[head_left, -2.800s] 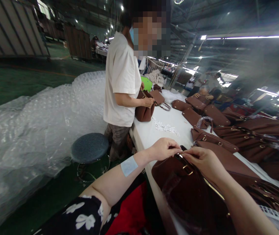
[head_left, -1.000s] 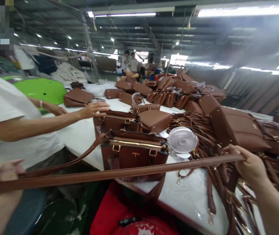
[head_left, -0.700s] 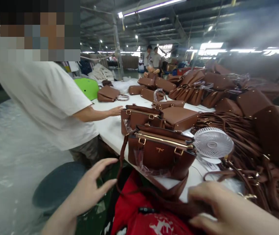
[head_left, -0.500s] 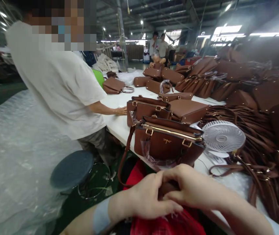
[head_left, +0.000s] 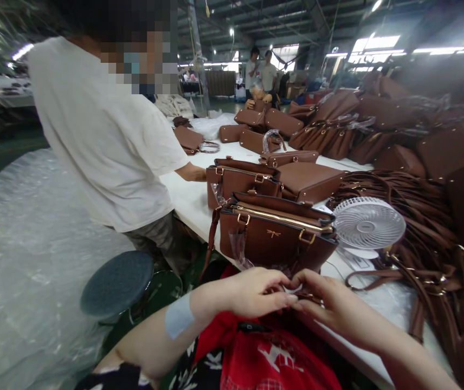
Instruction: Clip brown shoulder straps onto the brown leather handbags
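Observation:
My left hand (head_left: 256,292) and my right hand (head_left: 317,295) meet at the lower middle, fingertips together over a brown strap (head_left: 308,297) with a small metal part. Both hands have their fingers closed on it; part of the strap is hidden by the fingers. Just beyond them a brown handbag (head_left: 276,238) stands upright at the table's edge, with its gold zipper, gold buckles, dragonfly emblem and plastic-wrapped handle showing. Behind it stands a second brown handbag (head_left: 240,184).
A white fan (head_left: 368,223) stands right of the bag, beside piled brown straps (head_left: 411,216). More brown bags (head_left: 398,119) are heaped behind. At left, a person in a white shirt (head_left: 110,130) stands by a round stool (head_left: 118,281) and plastic sheeting (head_left: 32,260).
My hands have spread from a clasped pose to fingertips meeting, exposing the strap. The hanging strap by the bag has shifted. The person at left has leaned right, their hand now behind the second bag.

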`<state>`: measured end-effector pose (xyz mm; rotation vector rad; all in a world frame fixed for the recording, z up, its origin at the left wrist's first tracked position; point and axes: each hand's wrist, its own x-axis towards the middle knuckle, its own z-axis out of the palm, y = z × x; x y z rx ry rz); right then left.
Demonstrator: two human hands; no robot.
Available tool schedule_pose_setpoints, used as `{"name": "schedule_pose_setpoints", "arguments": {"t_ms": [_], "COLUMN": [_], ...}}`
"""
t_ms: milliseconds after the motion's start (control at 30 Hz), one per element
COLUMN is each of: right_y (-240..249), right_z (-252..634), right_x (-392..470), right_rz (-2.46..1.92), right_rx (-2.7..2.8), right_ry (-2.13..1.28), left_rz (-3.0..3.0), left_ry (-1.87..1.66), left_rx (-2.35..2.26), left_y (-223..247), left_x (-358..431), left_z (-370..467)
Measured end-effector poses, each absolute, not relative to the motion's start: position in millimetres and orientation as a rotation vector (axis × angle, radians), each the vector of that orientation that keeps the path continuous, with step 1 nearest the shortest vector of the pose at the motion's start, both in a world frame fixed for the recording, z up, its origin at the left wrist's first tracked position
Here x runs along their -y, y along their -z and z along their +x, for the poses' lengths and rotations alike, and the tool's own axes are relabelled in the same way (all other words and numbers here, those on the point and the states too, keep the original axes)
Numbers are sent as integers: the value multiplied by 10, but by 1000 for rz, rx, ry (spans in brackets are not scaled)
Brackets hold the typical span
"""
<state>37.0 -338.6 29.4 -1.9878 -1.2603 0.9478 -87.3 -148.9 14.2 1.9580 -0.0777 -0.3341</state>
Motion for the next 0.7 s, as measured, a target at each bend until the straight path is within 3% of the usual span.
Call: {"name": "schedule_pose_setpoints", "arguments": {"t_ms": [100, 367, 700], "right_y": [-274, -207, -146], "right_z": [347, 550, 672], "right_x": [3365, 3698, 3706], "right_rz": [-1909, -1770, -1920], "right_rx": [1205, 1041, 1275], "right_ry": [-889, -825, -320], "left_rz": [1900, 1870, 1760], "left_ry": [466, 397, 388], "left_rx": [44, -46, -43], "left_y": [-165, -258, -386], "left_x": [1699, 1662, 1824], "left_z": [-677, -529, -336]}}
